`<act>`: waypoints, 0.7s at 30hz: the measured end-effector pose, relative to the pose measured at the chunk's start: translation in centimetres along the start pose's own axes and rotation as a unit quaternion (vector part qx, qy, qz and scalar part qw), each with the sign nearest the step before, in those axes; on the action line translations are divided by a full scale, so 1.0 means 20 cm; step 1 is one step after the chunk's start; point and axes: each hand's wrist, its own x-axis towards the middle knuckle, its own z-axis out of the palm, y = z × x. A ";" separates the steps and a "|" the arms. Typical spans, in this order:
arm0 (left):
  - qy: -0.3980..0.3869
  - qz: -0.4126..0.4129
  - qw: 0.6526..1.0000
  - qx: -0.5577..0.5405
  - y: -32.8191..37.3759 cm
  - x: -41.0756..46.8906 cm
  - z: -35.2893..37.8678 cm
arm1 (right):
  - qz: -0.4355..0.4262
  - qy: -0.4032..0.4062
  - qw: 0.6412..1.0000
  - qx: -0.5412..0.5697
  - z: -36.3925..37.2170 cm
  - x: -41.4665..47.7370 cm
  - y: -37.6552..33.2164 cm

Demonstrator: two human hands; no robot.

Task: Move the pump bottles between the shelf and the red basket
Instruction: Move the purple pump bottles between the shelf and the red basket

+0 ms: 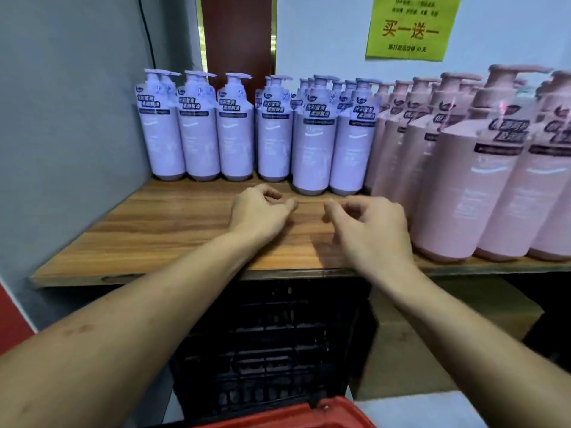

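Okay, far left: grey wall (68,118) with a thin black cable (148,32) running down it. The wooden shelf (173,217) starts at that wall and spans the frame; its left front part is bare board.

The lilac pump bottles (234,131) stand upright along the back of the shelf. Left ones are in a row, and the ones toward the centre are bunched several deep, with two set a bit forward.

The left hand (262,211) is over the shelf board just in front of the lilac group. Fingers are loosely curled, thumb near the fingertips, nothing in it, no bottle touched.

Below the shelf edge at centre is a black slatted crate (272,335). The red basket (296,415) is at the bottom edge with only its rim in view; contents can't be seen.

The right hand (367,223) is apart from the left, also loosely curled and holding nothing, just beside the nearest pink bottle; contact unclear.

A yellow sign (411,26) is on the white wall above.

The pink pump bottles (463,186) fill the right of the shelf, upright and packed in rows from back to front edge. A brown box (432,319) sits under the shelf at right.
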 end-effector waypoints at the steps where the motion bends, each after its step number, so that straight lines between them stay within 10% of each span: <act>1: -0.006 -0.008 1.000 -0.009 -0.01 0.01 0.00 | 0.019 -0.016 1.000 -0.016 0.06 0.14 0.01; 11: 0.046 -0.056 0.997 -0.007 -0.02 0.20 0.11 | 0.204 -0.003 0.978 0.047 0.35 0.54 0.25; 21: 0.021 -0.057 0.997 -0.053 0.09 0.47 0.53 | 0.201 0.021 0.976 0.082 0.35 0.55 0.28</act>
